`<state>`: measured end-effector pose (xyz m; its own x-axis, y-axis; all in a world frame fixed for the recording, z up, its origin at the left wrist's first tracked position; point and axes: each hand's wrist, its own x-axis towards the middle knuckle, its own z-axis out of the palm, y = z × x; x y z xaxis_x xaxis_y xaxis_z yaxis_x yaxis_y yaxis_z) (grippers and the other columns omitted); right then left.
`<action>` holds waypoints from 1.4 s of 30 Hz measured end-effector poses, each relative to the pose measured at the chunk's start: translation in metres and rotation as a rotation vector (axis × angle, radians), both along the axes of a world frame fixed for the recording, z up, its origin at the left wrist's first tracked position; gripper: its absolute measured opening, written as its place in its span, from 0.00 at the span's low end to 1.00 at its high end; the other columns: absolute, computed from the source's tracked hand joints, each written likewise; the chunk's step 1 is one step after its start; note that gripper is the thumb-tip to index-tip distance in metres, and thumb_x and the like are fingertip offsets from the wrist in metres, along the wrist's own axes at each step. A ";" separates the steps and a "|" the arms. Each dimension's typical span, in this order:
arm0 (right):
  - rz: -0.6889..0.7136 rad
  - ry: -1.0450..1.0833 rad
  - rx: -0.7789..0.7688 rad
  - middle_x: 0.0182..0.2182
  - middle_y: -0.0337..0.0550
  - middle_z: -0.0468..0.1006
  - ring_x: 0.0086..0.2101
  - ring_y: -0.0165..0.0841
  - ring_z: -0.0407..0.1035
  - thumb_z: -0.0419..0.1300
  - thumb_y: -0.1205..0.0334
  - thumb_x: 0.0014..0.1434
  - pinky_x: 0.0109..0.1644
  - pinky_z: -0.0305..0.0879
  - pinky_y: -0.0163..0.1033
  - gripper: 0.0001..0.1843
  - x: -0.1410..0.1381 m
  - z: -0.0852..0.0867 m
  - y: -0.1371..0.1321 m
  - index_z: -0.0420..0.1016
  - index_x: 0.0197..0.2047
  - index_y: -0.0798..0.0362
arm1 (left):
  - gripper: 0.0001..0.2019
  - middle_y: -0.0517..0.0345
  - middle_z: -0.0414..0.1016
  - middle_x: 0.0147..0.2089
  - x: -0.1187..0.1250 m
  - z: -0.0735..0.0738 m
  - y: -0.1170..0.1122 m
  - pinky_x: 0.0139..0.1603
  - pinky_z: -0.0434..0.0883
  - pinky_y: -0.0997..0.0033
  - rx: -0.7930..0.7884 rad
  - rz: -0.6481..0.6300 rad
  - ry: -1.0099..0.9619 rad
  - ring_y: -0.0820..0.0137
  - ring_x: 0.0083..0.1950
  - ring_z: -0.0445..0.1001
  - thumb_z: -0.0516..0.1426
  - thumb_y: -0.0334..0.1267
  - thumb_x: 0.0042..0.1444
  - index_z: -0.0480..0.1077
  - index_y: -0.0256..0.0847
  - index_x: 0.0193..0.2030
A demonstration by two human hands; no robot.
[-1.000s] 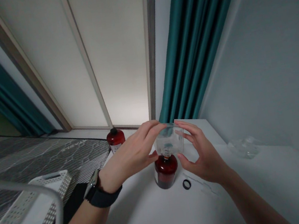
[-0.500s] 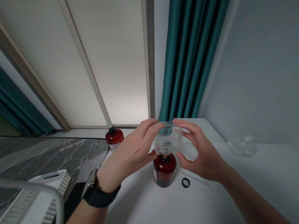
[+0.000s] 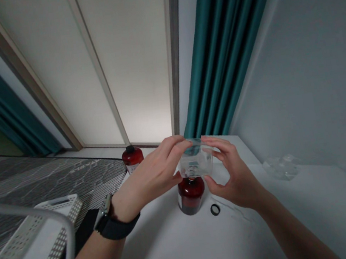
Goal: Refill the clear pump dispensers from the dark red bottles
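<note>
The left hand (image 3: pixel 149 178) and right hand (image 3: pixel 232 174) are both curved around a clear rectangular container (image 3: pixel 195 158), neither spread flat nor pressed together. The left hand's fingers (image 3: pixel 175 145) wrap over the container's left end, while the right hand's fingers (image 3: pixel 219 142) lie across its right end and the right thumb (image 3: pixel 211 187) sits beneath it. The container is held level in the air between the palms, with its long axis running left to right across the view, so each hand has one end and neither is clearly nearer. Small dark-and-teal shapes show through the plastic (too blurred to identify). The left wrist is bent, with the forearm rising from the lower left and a black-strapped smartwatch (image 3: pixel 106 220) on the wrist; the right forearm (image 3: pixel 290 233) comes in from the lower right.

Directly below the container stands an amber glass bottle (image 3: pixel 191 194); whether its neck touches the container is hidden. A black ring (image 3: pixel 215 209) lies just beside that bottle on the white table (image 3: pixel 183 248). Farther back stands a red-brown bottle with a black cap (image 3: pixel 132 158), and a clear object (image 3: pixel 282 167) rests well off to the right. A white perforated basket (image 3: pixel 54 227) sits at the lower left, beyond the table's edge.
</note>
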<state>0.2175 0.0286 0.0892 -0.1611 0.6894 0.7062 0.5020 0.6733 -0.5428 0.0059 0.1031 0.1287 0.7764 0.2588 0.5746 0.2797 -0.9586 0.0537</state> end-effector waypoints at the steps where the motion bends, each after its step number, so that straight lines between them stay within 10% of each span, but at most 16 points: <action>1: 0.000 0.002 0.002 0.63 0.51 0.60 0.66 0.45 0.55 0.62 0.73 0.54 0.67 0.61 0.60 0.39 0.000 0.000 0.000 0.54 0.65 0.43 | 0.27 0.37 0.64 0.62 0.000 0.000 0.000 0.60 0.74 0.47 0.004 0.002 0.003 0.51 0.64 0.69 0.59 0.29 0.61 0.53 0.40 0.64; 42: -0.006 -0.023 0.021 0.62 0.51 0.60 0.66 0.44 0.55 0.62 0.74 0.54 0.67 0.61 0.59 0.40 0.000 0.003 -0.002 0.54 0.65 0.43 | 0.27 0.36 0.63 0.62 -0.001 0.002 -0.003 0.60 0.74 0.48 0.045 0.018 0.016 0.51 0.64 0.68 0.58 0.28 0.61 0.53 0.38 0.64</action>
<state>0.2178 0.0265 0.0923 -0.1735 0.6753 0.7168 0.5187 0.6814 -0.5164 0.0047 0.1004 0.1311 0.7811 0.2471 0.5734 0.2973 -0.9548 0.0064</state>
